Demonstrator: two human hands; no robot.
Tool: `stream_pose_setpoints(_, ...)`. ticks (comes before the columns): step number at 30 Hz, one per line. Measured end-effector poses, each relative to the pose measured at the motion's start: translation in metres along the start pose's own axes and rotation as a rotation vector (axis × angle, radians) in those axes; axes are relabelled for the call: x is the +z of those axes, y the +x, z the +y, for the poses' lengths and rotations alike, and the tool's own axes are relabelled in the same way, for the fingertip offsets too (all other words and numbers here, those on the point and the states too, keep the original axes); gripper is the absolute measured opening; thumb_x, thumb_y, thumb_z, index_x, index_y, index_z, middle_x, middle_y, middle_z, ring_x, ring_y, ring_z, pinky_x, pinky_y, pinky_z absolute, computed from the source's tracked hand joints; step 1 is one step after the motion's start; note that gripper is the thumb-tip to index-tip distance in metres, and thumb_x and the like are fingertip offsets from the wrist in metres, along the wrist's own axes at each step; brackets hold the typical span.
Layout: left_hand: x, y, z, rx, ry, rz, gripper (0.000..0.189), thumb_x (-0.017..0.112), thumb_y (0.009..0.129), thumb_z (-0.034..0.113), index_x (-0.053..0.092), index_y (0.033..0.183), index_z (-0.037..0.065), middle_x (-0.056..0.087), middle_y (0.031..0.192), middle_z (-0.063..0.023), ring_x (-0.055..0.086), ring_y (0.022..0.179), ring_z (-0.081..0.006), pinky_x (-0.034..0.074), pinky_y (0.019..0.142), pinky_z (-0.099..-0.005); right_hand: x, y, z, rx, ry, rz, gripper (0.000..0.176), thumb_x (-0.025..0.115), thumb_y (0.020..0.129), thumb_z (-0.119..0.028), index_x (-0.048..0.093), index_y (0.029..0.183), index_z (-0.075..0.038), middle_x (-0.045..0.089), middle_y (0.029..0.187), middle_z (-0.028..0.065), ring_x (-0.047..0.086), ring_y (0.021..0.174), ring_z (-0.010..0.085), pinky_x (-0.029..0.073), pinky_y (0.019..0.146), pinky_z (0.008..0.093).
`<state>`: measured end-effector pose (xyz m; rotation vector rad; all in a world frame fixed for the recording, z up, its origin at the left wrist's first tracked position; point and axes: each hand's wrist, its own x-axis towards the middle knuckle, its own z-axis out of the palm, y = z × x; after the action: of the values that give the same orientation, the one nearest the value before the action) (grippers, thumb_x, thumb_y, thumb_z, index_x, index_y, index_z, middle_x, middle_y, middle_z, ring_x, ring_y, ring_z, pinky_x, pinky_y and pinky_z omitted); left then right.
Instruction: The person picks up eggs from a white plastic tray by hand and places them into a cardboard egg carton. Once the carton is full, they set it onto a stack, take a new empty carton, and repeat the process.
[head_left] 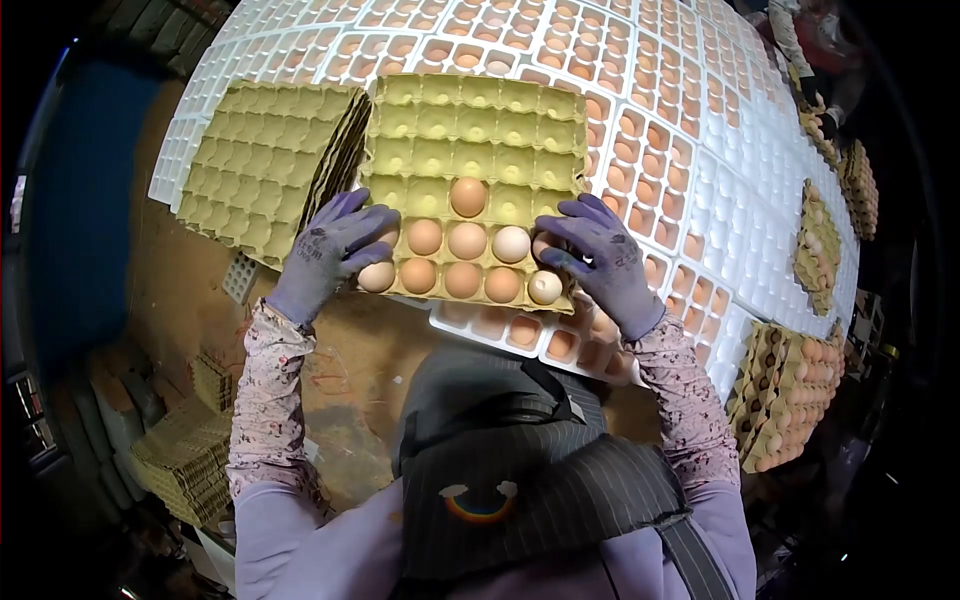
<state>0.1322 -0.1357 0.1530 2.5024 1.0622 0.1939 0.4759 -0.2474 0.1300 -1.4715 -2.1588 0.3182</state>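
Note:
In front of me lies a yellow-green pulp egg tray (472, 120); its two near rows hold brown and pale eggs, and a single brown egg (467, 197) sits one row farther up. My left hand (330, 245), in a purple-grey glove, curls its fingers over an egg (389, 239) at the tray's left edge. At the right edge my right hand (600, 250), gloved the same way, closes around another egg (542, 244), partly hidden by the fingers. Near the front right corner sits a pale egg (545, 287) with a mark on it.
A stack of pulp trays (270, 165) stands to the left. White plastic trays (690, 170) cover the table, many with eggs. Stacked trays of eggs (800, 390) stand at the right; more pulp trays (185, 460) are low on the left. Another person's arm (795, 45) shows top right.

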Motion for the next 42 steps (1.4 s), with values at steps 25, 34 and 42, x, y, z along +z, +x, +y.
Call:
stream_pose_setpoints(25, -0.036, -0.014, 0.002, -0.407, -1.273, 0.037, 0.044, 0.070, 0.090, 0.020, 0.058, 0.130, 0.009, 0.060, 0.126, -0.0108, 0.065, 0.101, -0.0192, 0.054, 0.086, -0.0326, -0.010, 0.112, -0.014, 0.275, 0.822, -0.185, 0.025, 0.065, 0.090, -0.022, 0.064, 0.112, -0.009, 0.057, 0.125, 0.0045, 0.064, 0.098, 0.0194, 0.055, 0.078, 0.0293)
stream_pose_setpoints(34, -0.017, -0.040, 0.014, -0.313, -0.443, 0.065, 0.048, 0.072, 0.085, 0.042, 0.064, 0.120, 0.009, 0.053, 0.136, -0.0104, 0.063, 0.103, -0.0256, 0.056, 0.083, -0.0361, 0.004, 0.092, -0.032, 0.174, 0.020, 0.002, 0.028, 0.073, 0.084, -0.029, 0.071, 0.106, -0.012, 0.050, 0.135, 0.0127, 0.058, 0.114, 0.0305, 0.053, 0.091, 0.0420)
stream_pose_setpoints(42, 0.017, 0.008, 0.072, -0.478, -2.124, -0.173, 0.073, 0.042, 0.099, 0.060, 0.047, 0.135, -0.003, 0.061, 0.125, -0.0185, 0.066, 0.104, -0.0315, 0.058, 0.087, -0.0382, -0.042, -0.027, -0.034, 0.667, 1.141, 0.021, 0.044, 0.057, 0.099, -0.016, 0.047, 0.138, -0.001, 0.062, 0.127, 0.0103, 0.062, 0.112, 0.0185, 0.049, 0.096, 0.0318)
